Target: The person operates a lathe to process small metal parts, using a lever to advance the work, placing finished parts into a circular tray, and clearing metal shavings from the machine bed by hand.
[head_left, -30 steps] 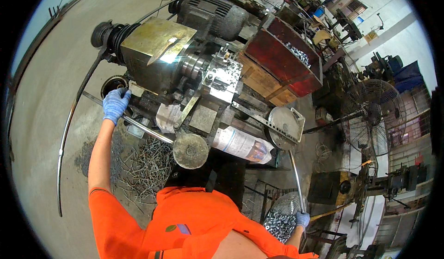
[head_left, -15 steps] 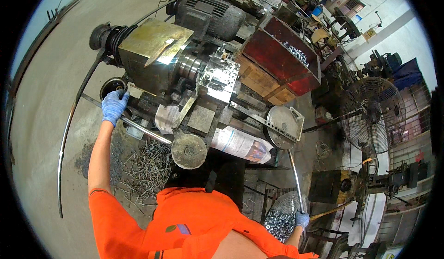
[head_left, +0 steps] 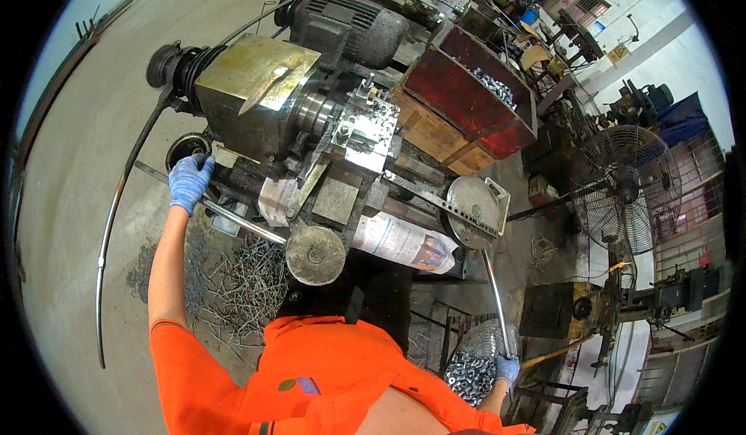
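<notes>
My left hand, in a blue knit glove, is closed over a long metal lever rod, beside a dark round handwheel. The rod runs to a worn round disc at the front of a lathe. At lower right, my gloved right hand grips a second shiny lever rod, which slants up to a larger metal disc. Between them stand the lathe's brass-coloured headstock, the bright spindle chuck and a wet, shiny tool block.
A red bin of small metal parts sits on a wooden crate behind the lathe. A basket of metal pieces stands beside my right arm. Thin rods or scraps litter the floor at left. A large fan stands at right.
The view has shifted slightly, moving the lathe a little to the left in the picture. Both hands stay on their lever rods.
</notes>
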Motion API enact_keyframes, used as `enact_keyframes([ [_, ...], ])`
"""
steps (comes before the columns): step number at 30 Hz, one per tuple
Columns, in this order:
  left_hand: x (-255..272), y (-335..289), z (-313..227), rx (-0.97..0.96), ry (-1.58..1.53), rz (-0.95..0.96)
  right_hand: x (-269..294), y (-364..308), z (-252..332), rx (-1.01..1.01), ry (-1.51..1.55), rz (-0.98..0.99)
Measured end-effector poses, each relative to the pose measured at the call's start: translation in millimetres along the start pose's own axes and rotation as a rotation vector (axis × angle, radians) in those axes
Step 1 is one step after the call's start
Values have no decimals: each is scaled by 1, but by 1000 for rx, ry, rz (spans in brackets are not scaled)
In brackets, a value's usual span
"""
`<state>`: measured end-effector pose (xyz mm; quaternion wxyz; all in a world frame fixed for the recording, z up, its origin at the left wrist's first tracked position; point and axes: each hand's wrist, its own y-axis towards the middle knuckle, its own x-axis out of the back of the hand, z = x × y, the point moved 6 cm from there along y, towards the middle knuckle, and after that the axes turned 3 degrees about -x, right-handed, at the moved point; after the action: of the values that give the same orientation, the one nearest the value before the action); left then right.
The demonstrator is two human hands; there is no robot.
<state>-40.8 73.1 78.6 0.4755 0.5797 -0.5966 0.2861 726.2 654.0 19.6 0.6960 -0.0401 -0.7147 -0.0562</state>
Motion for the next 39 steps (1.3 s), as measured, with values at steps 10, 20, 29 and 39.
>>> enact_keyframes([
  [10, -3, 1, 2, -10, -6, -3, -14, 8, -15, -26, 23, -48],
  [20, 2, -1, -1, -1, -5, -20, 2, -10, -1, -59, 6, -38],
  [29, 1, 1, -1, 42, 8, 33, -19, 4, -18, -68, -22, -27],
  [39, -11, -8, 28, -75, 87, -151, 38, -57, 27, 17, -37, -82],
])
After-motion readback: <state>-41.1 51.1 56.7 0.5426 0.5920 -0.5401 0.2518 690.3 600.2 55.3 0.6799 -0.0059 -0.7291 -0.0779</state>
